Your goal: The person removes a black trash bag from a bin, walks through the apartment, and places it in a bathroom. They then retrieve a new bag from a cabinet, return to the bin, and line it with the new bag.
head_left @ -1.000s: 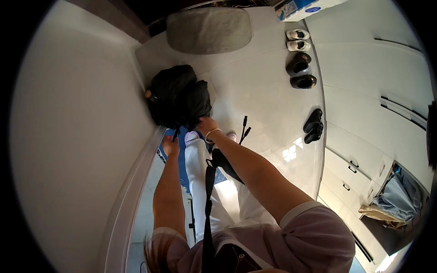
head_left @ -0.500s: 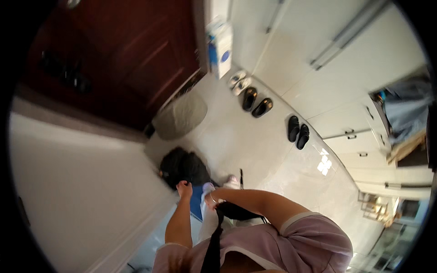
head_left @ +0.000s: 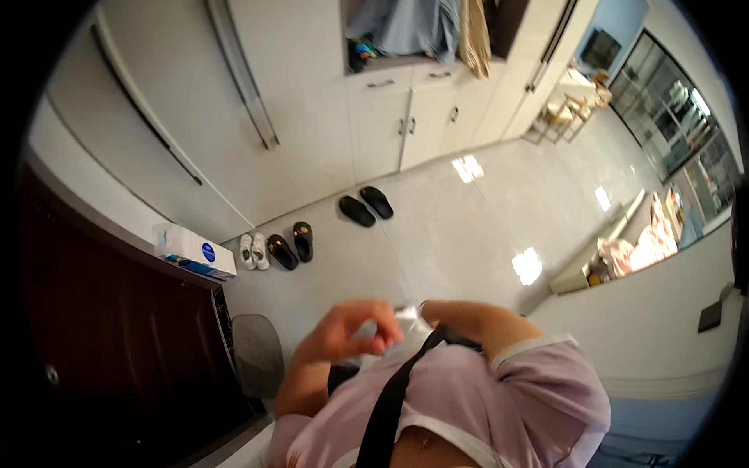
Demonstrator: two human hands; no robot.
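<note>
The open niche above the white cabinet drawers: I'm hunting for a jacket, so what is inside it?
Inside the niche, blue-grey cloth and a beige piece hang down, with small colourful things at the lower left. What lies behind the cloth is covered.

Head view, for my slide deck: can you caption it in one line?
Both hands raised together at the chest over a white object, above a glossy tiled floor with three pairs of shoes beside white cabinets.

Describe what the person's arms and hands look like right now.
Both forearms are bare. The left hand wears no glove or ring that I can see. The right hand is mostly hidden behind the left one. Short lilac sleeves with a pale cuff end above the elbow. A black strap crosses the chest.
</note>
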